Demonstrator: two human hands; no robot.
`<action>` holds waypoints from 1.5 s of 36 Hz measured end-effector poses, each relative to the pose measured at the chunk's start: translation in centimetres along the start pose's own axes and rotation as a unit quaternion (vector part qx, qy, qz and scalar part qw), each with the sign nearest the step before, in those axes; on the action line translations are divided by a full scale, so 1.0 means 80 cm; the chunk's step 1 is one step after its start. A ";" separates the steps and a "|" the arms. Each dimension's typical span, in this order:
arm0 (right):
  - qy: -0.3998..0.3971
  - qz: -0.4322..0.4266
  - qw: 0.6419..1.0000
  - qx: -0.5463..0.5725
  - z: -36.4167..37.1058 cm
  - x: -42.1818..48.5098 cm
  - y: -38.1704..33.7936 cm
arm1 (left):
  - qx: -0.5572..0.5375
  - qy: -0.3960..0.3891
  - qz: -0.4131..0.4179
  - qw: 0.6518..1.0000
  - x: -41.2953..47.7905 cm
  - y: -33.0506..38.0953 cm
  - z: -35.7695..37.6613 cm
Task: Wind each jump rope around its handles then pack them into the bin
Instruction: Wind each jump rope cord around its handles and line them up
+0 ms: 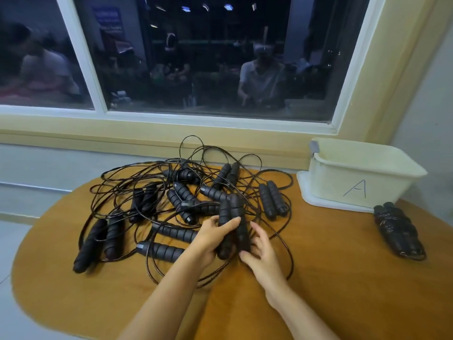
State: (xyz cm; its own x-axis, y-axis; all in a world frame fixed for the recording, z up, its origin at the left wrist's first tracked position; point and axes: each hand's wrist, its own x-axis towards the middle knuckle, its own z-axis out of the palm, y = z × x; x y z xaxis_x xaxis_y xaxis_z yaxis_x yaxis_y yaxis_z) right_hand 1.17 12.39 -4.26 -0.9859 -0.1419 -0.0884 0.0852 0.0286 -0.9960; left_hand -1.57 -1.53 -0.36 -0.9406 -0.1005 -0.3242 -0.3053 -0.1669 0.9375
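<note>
On the wooden table (318, 278), left of the cream bin (331, 185) marked "A", lies a tangled heap of black jump ropes (171, 192), cords looping over many foam handles. At the edge of the heap nearest the person, the left hand (215, 239) grips a pair of handles (235, 217) held side by side, with its fingers curled over them. The right hand (259, 251) sits on the bin's side of that pair, fingers loosely spread and touching its lower end without closing round it. One wound rope bundle (398, 231) lies just in front of the bin, on the table.
</note>
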 end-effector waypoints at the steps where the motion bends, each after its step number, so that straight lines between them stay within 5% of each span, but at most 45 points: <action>1: -0.005 0.004 1.000 0.024 0.000 0.002 -0.007 | 0.005 0.001 0.012 1.000 0.001 0.002 -0.001; 9: 0.080 0.055 0.970 0.222 -0.033 0.031 -0.032 | 0.025 0.035 0.081 0.996 0.003 0.021 0.001; 14: 0.044 0.035 0.994 -0.090 -0.096 0.045 -0.017 | 0.009 0.030 0.081 0.996 0.009 0.052 0.002; 19: 0.115 -0.054 0.880 -0.458 -0.136 0.044 -0.037 | 0.061 0.018 0.111 0.992 0.008 0.071 0.021; 22: 0.097 -0.138 0.925 -0.339 -0.133 0.036 -0.073 | 0.082 0.002 0.119 0.990 0.005 0.077 0.045; 24: 0.004 -0.078 0.976 -0.203 -0.117 0.031 -0.093 | 0.091 -0.014 0.111 0.990 0.002 0.075 0.061; 27: -0.064 -0.035 0.984 -0.162 -0.099 0.030 -0.102 | 0.072 -0.053 0.083 0.992 -0.003 0.070 0.080; 35: 0.045 -0.132 0.983 -0.119 -0.128 0.032 -0.110 | -0.080 -0.101 -0.065 0.990 -0.020 0.077 0.066; 40: 0.118 -0.294 0.912 -0.260 -0.119 0.016 -0.115 | -0.174 -0.161 -0.166 0.957 -0.036 0.074 0.058; 44: 0.110 -0.496 0.734 -0.450 -0.113 0.012 -0.078 | -0.136 -0.242 -0.177 0.944 -0.048 0.060 0.052; 46: 0.094 -0.528 0.686 -0.492 -0.112 0.009 -0.067 | -0.089 -0.265 -0.168 0.945 -0.050 0.054 0.045; 50: 0.046 -0.559 0.648 -0.516 -0.104 -0.005 -0.052 | 0.029 -0.297 -0.115 0.948 -0.060 0.039 0.025; 54: 0.013 -0.560 0.672 -0.485 -0.099 -0.010 -0.039 | 0.114 -0.300 -0.077 0.944 -0.063 0.030 0.009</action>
State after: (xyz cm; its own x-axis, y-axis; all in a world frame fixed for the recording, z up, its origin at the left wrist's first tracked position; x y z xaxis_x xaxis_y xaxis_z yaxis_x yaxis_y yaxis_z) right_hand 0.56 20.26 -0.94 -0.3578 -0.5942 0.7203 -0.8328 0.5519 0.0416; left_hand 2.29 -0.72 3.64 -0.7766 0.4925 -0.3928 -0.4044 0.0885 0.9103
